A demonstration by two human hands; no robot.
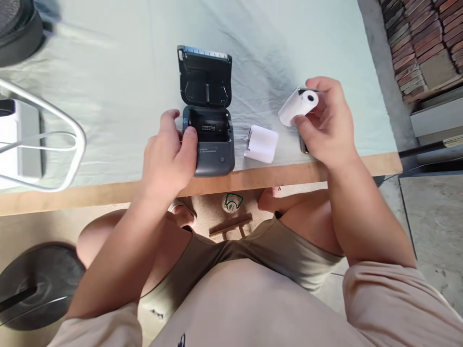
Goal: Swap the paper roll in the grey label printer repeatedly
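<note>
A small dark label printer (213,159) sits near the table's front edge, its lid (205,77) raised and the paper bay bare inside. My left hand (170,149) grips the printer's left side, thumb over the rim of the bay. Between the fingers of my right hand (327,120) is a white paper roll (296,107), tilted, its dark core hole facing right. A curled piece of white paper (262,143) lies on the cloth between printer and roll. Part of a dark flat object (303,144) shows beneath my right hand, mostly hidden.
A pale cloth covers the table (126,86), with a wooden front edge (253,179). At the left are a white box (31,140) with a thick white cable (81,140) and a black round object (20,36). Stacked bricks (423,43) stand beyond the right side.
</note>
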